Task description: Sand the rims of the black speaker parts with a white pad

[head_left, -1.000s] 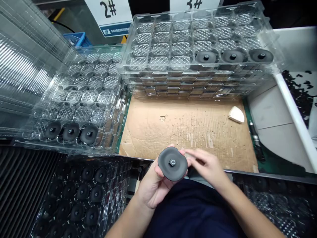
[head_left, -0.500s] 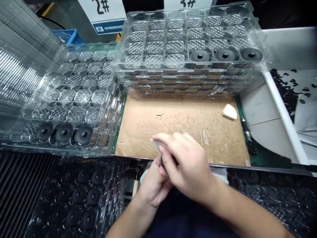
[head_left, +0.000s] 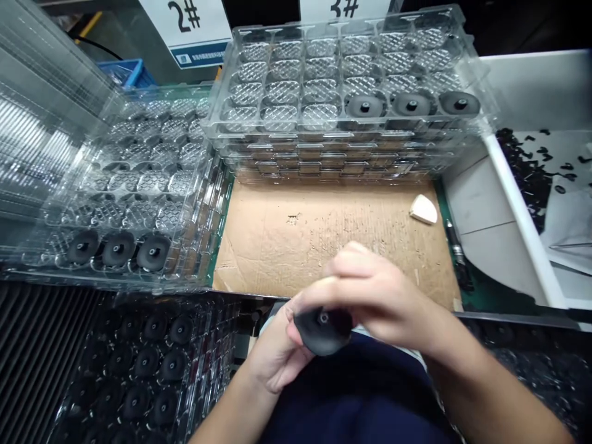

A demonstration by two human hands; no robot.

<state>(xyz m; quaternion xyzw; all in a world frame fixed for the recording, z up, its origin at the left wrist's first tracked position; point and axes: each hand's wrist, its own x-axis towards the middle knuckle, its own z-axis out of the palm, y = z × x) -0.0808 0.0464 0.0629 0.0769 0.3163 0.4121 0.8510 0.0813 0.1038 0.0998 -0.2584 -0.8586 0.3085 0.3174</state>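
Note:
My left hand (head_left: 275,354) cradles a dark grey rubber disc (head_left: 324,333) from below, close to my body. A metal nut shows at the disc's centre. My right hand (head_left: 374,293) lies across the top of the disc, its fingers curling over the far edge and hiding part of it. Beyond my hands lies a sheet of brown cardboard (head_left: 296,246), with a white wedge-shaped piece (head_left: 423,209) on it toward the right.
Stacked clear blister trays (head_left: 296,80) stand ahead, with three discs in one row; another clear tray (head_left: 139,185) sits left. A tray of dark discs (head_left: 148,364) lies lower left. A white-walled bin (head_left: 531,179) holds black scraps at right.
My right hand has moved from beside the disc to across its top, and the disc now sits lower and more tilted in my left hand. The scene has shifted slightly left in view.

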